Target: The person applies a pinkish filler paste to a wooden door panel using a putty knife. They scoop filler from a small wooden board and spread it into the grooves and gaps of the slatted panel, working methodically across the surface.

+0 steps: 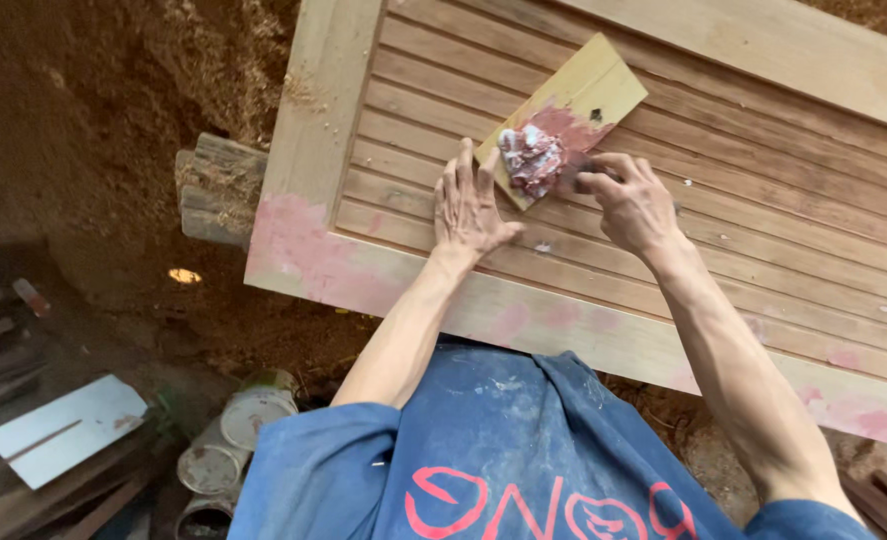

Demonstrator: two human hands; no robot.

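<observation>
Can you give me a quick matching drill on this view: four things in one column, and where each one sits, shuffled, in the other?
Things:
1. left hand
2. small yellow board
3. lump of pink filler
4. round tins

Places:
A. on the ground, lower left of the door
B. lying slantwise across the door's slats
C. flat on the slats, fingers at the board's lower edge
D. heaped on the board's lower end

Pairs: 1-C, 2-B, 3-D, 4-A

The right hand works a tool, mostly hidden, at the filler; the wooden door carries pink smears along its frame.
</observation>
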